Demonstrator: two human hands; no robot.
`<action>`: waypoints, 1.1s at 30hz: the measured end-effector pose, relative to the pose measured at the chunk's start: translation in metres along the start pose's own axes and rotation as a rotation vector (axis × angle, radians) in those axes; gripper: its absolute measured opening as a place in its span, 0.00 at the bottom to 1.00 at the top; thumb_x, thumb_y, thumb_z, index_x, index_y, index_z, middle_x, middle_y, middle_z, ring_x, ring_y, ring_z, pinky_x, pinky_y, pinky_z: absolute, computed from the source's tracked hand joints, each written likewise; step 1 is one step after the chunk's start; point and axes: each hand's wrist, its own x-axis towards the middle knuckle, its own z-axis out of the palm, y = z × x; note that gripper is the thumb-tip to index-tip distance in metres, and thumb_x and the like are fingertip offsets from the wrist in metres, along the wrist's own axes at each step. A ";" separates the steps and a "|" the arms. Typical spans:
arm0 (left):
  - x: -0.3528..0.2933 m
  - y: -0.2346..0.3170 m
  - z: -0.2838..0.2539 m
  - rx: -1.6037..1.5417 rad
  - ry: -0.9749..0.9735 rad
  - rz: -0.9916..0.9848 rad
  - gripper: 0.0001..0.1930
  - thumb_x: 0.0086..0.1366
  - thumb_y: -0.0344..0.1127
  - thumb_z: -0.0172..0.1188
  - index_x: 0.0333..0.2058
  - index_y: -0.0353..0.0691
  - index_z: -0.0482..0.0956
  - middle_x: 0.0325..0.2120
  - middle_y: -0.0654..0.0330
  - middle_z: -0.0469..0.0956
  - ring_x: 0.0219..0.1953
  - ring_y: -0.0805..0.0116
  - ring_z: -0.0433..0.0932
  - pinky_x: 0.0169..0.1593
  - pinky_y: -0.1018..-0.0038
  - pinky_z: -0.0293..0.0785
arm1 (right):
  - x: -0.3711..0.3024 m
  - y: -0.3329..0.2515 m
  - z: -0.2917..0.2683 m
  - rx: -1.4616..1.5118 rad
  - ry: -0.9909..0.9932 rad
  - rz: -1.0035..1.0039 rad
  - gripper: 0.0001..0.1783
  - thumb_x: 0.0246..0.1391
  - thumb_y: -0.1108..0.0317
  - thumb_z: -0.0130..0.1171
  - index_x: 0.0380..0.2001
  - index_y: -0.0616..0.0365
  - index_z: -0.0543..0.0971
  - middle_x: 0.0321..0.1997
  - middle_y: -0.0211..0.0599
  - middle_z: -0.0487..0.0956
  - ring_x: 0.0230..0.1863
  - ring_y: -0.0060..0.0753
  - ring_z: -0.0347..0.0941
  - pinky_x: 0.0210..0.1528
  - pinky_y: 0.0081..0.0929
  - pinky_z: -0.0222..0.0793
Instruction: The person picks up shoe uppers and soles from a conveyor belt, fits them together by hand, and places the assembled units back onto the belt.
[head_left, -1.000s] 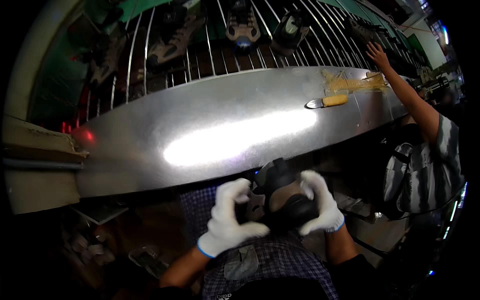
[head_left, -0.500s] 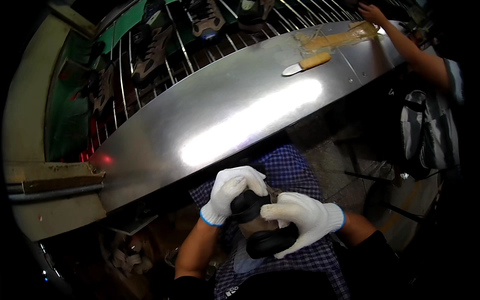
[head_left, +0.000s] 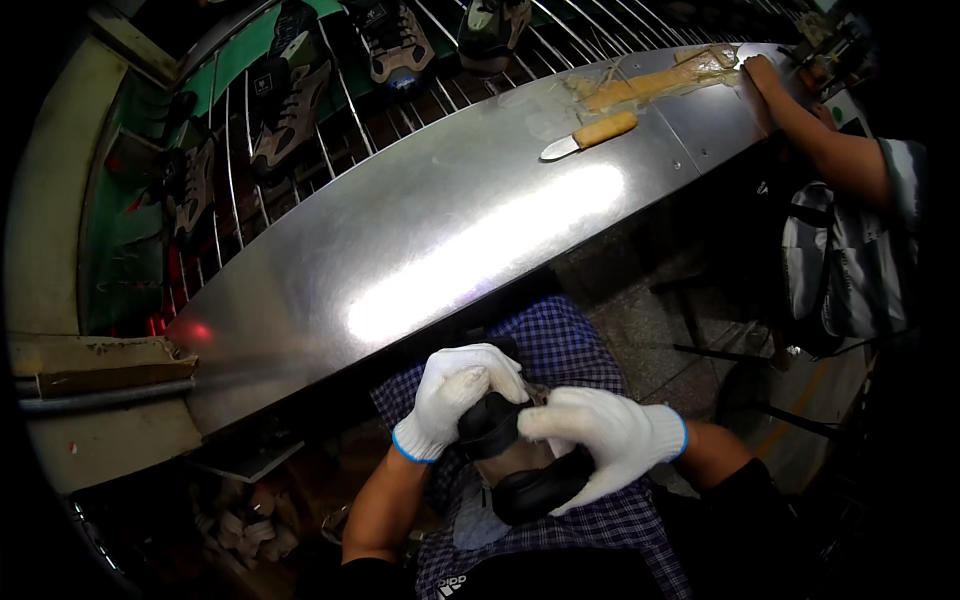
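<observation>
White-gloved left hand (head_left: 455,395), right hand (head_left: 625,435) — fingers (head_left: 548,422) gripping black-ended shoe (head_left: 512,464); checked cloth (head_left: 560,330) beneath

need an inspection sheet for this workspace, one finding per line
surface: metal worktop, bright glare across it
job's things: black-and-brown shoe, partly hidden
clutter: yellow-handled knife and yellowish tape on the worktop; pale scraps lower left
grip: left hand and right hand, white-gloved, both on the shoe
cables: nothing seen for certain; lower areas dark
surroundings: shoes on a metal rack beyond the worktop; another person's hand near its right end
</observation>
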 end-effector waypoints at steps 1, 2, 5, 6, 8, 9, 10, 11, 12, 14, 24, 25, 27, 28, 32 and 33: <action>0.000 0.000 -0.001 0.020 -0.006 -0.005 0.19 0.66 0.41 0.53 0.28 0.32 0.87 0.31 0.50 0.88 0.38 0.57 0.85 0.56 0.59 0.79 | 0.002 -0.001 -0.004 -0.040 -0.001 0.030 0.52 0.43 0.50 0.85 0.68 0.60 0.72 0.34 0.39 0.79 0.33 0.38 0.78 0.37 0.37 0.75; 0.000 0.000 0.000 0.010 -0.004 0.001 0.20 0.66 0.42 0.53 0.28 0.32 0.87 0.31 0.50 0.88 0.38 0.57 0.85 0.56 0.59 0.79 | 0.002 -0.002 -0.007 -0.079 -0.003 0.060 0.53 0.42 0.48 0.85 0.68 0.59 0.72 0.34 0.40 0.79 0.33 0.38 0.78 0.37 0.36 0.76; 0.000 0.003 0.006 -0.014 -0.003 0.045 0.21 0.67 0.42 0.52 0.28 0.31 0.87 0.31 0.50 0.88 0.38 0.58 0.85 0.55 0.61 0.79 | 0.011 -0.015 -0.016 -0.252 -0.119 0.186 0.54 0.38 0.41 0.86 0.64 0.56 0.74 0.34 0.38 0.80 0.33 0.36 0.80 0.37 0.34 0.79; -0.004 0.005 0.007 -0.018 0.050 0.054 0.21 0.67 0.42 0.53 0.28 0.31 0.88 0.31 0.50 0.88 0.38 0.58 0.85 0.55 0.61 0.79 | 0.015 -0.023 -0.018 -0.321 -0.176 0.232 0.54 0.36 0.38 0.86 0.63 0.54 0.76 0.33 0.36 0.81 0.34 0.36 0.80 0.37 0.33 0.80; -0.012 0.018 0.005 -0.005 0.173 0.086 0.20 0.67 0.41 0.53 0.29 0.32 0.88 0.31 0.51 0.88 0.38 0.58 0.85 0.54 0.61 0.79 | 0.021 -0.038 -0.034 -0.468 -0.062 0.284 0.53 0.30 0.30 0.84 0.55 0.51 0.79 0.31 0.30 0.81 0.32 0.33 0.79 0.34 0.32 0.79; -0.015 0.030 0.009 0.042 0.211 0.107 0.20 0.67 0.40 0.52 0.28 0.32 0.88 0.31 0.51 0.88 0.37 0.58 0.85 0.54 0.61 0.80 | 0.025 -0.042 -0.036 -0.522 -0.039 0.208 0.56 0.20 0.25 0.83 0.50 0.50 0.79 0.27 0.24 0.79 0.28 0.31 0.77 0.31 0.30 0.76; -0.015 0.043 0.008 0.103 0.184 0.219 0.20 0.69 0.40 0.51 0.28 0.32 0.88 0.31 0.50 0.88 0.37 0.57 0.86 0.53 0.61 0.81 | 0.027 -0.044 -0.036 -0.499 0.008 0.111 0.57 0.19 0.24 0.83 0.50 0.50 0.79 0.27 0.24 0.78 0.27 0.30 0.75 0.30 0.29 0.74; -0.016 0.063 0.009 0.126 0.229 0.284 0.21 0.70 0.42 0.52 0.29 0.32 0.88 0.30 0.50 0.88 0.37 0.56 0.86 0.52 0.60 0.81 | 0.027 -0.045 -0.037 -0.474 0.049 0.018 0.59 0.18 0.23 0.82 0.50 0.51 0.79 0.26 0.23 0.77 0.27 0.29 0.74 0.30 0.28 0.72; -0.019 0.087 0.013 0.150 0.272 0.348 0.22 0.71 0.44 0.53 0.30 0.32 0.87 0.30 0.49 0.88 0.37 0.55 0.86 0.51 0.60 0.81 | 0.027 -0.044 -0.037 -0.443 0.088 -0.074 0.60 0.17 0.21 0.82 0.50 0.52 0.79 0.26 0.22 0.76 0.26 0.27 0.73 0.29 0.27 0.71; -0.030 0.132 0.027 0.282 0.420 0.594 0.22 0.70 0.47 0.56 0.31 0.32 0.87 0.30 0.49 0.87 0.36 0.53 0.86 0.47 0.58 0.83 | 0.034 -0.030 -0.044 -0.173 0.371 -0.277 0.68 0.15 0.23 0.84 0.57 0.60 0.76 0.33 0.25 0.74 0.33 0.24 0.72 0.37 0.26 0.71; 0.020 0.119 0.008 1.419 0.536 0.770 0.50 0.41 0.55 0.87 0.57 0.33 0.73 0.46 0.46 0.82 0.49 0.45 0.84 0.51 0.53 0.85 | 0.107 0.027 -0.057 0.431 0.706 -0.127 0.37 0.77 0.47 0.50 0.71 0.72 0.67 0.69 0.50 0.76 0.70 0.41 0.71 0.75 0.38 0.64; 0.020 0.120 0.002 1.454 0.486 0.763 0.50 0.40 0.54 0.88 0.57 0.33 0.74 0.47 0.45 0.82 0.48 0.44 0.84 0.50 0.54 0.85 | 0.108 0.027 -0.057 0.407 0.746 -0.087 0.34 0.77 0.50 0.49 0.68 0.73 0.70 0.67 0.50 0.77 0.68 0.40 0.73 0.74 0.37 0.65; 0.024 0.115 0.006 1.486 0.422 0.730 0.49 0.39 0.51 0.88 0.56 0.32 0.75 0.48 0.44 0.82 0.45 0.44 0.85 0.48 0.55 0.85 | 0.105 0.021 -0.063 0.336 0.750 -0.053 0.31 0.78 0.53 0.49 0.67 0.73 0.71 0.65 0.49 0.78 0.66 0.38 0.73 0.73 0.36 0.66; 0.025 0.114 0.011 1.495 0.407 0.723 0.47 0.40 0.50 0.87 0.56 0.31 0.76 0.48 0.43 0.82 0.44 0.44 0.85 0.47 0.56 0.85 | 0.105 0.016 -0.065 0.356 0.746 -0.051 0.30 0.78 0.55 0.49 0.67 0.73 0.72 0.65 0.49 0.78 0.65 0.38 0.74 0.72 0.36 0.67; 0.035 0.107 0.021 1.526 0.350 0.724 0.40 0.45 0.46 0.82 0.53 0.28 0.78 0.45 0.43 0.82 0.39 0.47 0.84 0.41 0.58 0.84 | 0.097 0.010 -0.071 0.101 0.788 0.065 0.26 0.76 0.58 0.52 0.64 0.70 0.75 0.57 0.49 0.83 0.60 0.40 0.79 0.67 0.37 0.72; 0.038 0.105 0.022 1.534 0.338 0.730 0.38 0.47 0.46 0.80 0.52 0.27 0.79 0.44 0.43 0.82 0.37 0.47 0.84 0.39 0.59 0.83 | 0.095 0.008 -0.076 -0.031 0.777 0.115 0.26 0.75 0.58 0.54 0.63 0.69 0.76 0.55 0.49 0.84 0.57 0.42 0.81 0.65 0.37 0.74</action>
